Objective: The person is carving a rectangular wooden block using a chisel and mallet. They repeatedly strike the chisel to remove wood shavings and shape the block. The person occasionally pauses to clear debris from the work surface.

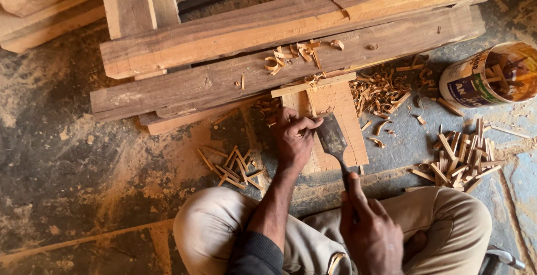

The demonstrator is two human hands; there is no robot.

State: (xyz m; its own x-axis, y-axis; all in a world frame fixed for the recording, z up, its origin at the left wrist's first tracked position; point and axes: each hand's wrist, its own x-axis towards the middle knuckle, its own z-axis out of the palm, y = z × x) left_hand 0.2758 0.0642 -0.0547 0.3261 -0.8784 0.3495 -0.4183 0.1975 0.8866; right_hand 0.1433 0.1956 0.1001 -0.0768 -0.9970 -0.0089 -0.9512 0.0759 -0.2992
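Observation:
I sit cross-legged on the floor over a small flat wooden board (341, 107). My left hand (293, 138) rests on the board's left edge, fingers curled, pinching a thin wood strip (311, 105) that stands on the board. My right hand (372, 227) grips the handle of a wide-bladed chisel (333, 138). The blade lies flat on the board just right of my left thumb, its edge pointing away from me.
Long rough timber beams (268, 37) lie across the floor beyond the board, with curled shavings (296, 54) on them. More shavings (380, 93) lie to the right. Small wooden pegs (461, 157) are piled right, others (232, 168) left. A tipped bucket (492, 76) holds sticks.

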